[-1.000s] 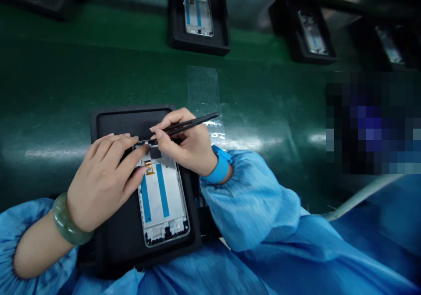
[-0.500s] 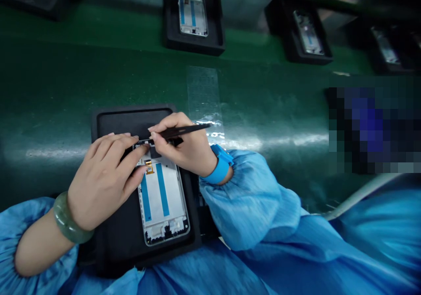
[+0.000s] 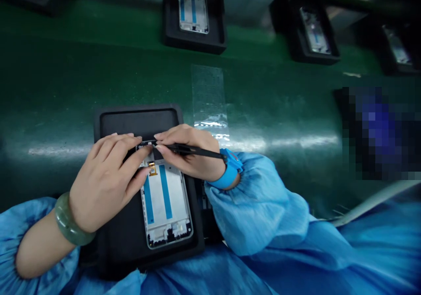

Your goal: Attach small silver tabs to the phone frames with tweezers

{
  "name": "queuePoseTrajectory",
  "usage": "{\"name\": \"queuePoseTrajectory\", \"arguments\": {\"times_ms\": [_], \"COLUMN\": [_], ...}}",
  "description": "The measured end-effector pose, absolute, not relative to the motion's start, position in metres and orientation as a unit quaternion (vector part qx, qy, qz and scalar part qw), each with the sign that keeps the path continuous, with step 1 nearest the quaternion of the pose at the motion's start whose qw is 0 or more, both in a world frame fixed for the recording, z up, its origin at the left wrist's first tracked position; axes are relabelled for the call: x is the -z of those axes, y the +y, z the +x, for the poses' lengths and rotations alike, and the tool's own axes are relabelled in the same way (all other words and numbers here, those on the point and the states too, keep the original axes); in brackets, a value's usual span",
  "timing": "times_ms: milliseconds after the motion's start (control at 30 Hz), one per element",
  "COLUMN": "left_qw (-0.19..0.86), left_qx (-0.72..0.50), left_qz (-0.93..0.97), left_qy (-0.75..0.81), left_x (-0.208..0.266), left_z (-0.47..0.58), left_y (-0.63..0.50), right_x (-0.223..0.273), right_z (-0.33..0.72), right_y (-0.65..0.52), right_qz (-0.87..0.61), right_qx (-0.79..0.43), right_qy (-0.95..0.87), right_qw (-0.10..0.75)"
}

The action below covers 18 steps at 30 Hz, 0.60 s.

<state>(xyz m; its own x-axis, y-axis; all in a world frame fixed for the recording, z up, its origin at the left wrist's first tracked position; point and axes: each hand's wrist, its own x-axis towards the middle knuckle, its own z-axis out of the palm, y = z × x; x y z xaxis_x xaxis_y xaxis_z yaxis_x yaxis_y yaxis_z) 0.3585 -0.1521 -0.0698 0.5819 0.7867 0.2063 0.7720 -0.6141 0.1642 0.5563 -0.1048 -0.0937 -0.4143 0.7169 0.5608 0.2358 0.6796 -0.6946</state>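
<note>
A phone frame with a silver back plate and two blue strips lies in a black foam tray. My left hand rests over its upper left part, fingers spread. The index fingertip touches the top area, and the thumb is beside a gold flex cable. In my right hand is a pair of black tweezers, pinched between thumb and fingers. Their tip is at the frame's top edge, close to my left index finger. Fingers hide what the tip touches.
Beyond the tray, a clear plastic strip lies on the green bench. Along the back stand black trays holding more phone frames. A pixelated dark object is at the right.
My right hand has shifted slightly right and down, and the tweezers now slope down toward my wrist. My left hand stays on the phone frame. The whole view has shifted slightly.
</note>
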Motion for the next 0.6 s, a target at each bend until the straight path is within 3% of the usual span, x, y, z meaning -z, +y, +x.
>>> {"name": "queuePoseTrajectory", "arguments": {"times_ms": [600], "left_qw": [0.035], "left_qx": [-0.135], "left_qz": [0.886], "left_qy": [0.441], "left_x": [0.0674], "left_z": [0.3600], "left_y": [-0.1525], "right_x": [0.0882], "right_z": [0.5609], "right_y": [-0.1039], "right_qz": [-0.259], "right_qx": [-0.271], "right_qy": [-0.816], "right_qw": [0.440]}}
